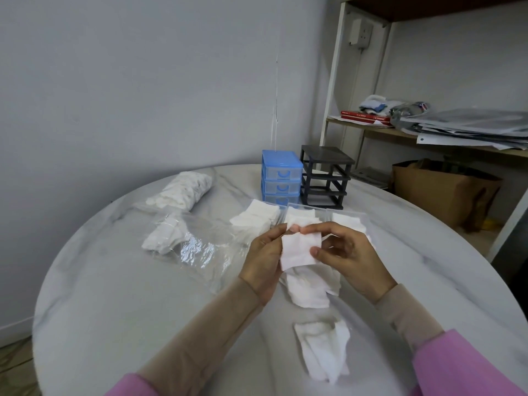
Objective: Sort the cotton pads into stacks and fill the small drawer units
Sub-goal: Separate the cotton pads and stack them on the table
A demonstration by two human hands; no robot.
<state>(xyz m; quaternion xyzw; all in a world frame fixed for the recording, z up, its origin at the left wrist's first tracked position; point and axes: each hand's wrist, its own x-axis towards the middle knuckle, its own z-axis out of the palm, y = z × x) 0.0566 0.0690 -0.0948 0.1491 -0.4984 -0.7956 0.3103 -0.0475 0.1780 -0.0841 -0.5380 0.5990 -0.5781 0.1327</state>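
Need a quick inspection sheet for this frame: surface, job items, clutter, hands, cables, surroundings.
Surface: round marble-look table.
Job's things: square cotton pad held up; loose pad piles beneath and nearer; clear drawers holding pads; blue drawer unit, drawers in; black drawer frame, drawers out.
Clutter: bag of round pads; clear plastic bag.
Grippers: left hand and right hand pinch the pad.
Cables: one from wall socket.
Surroundings: shelf with papers, brown bag.

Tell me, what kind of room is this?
Probably a home room or small office used for storage. A round marble-look table sits in the corner beside a white metal shelf stacked with grey papers, with a brown paper bag on the floor.
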